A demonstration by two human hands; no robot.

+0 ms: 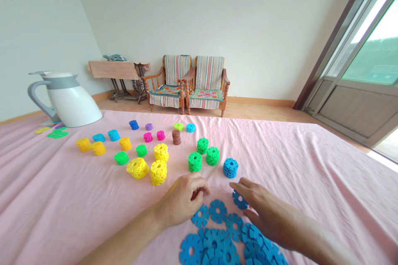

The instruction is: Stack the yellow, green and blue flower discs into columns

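Observation:
My left hand (183,198) hovers with loosely curled fingers just above the near blue discs, and nothing shows in it. My right hand (259,203) has its thumb and fingers around the edges of a blue notched disc (240,200), partly covered by the hand. Several loose blue notched discs (214,240) lie in an overlapping heap below my hands. Just beyond my right hand stands a short blue stack (230,167). Green stacks (195,161) are grouped to its left, and yellow stacks (158,172) stand further left.
Smaller stacks, among them a brown one (176,137) and a pink one (148,137), stand farther back on the pink cloth (93,207). A white jug (74,105) stands at the far left beside flat green discs (57,133). Two wooden chairs (208,95) are beyond the cloth.

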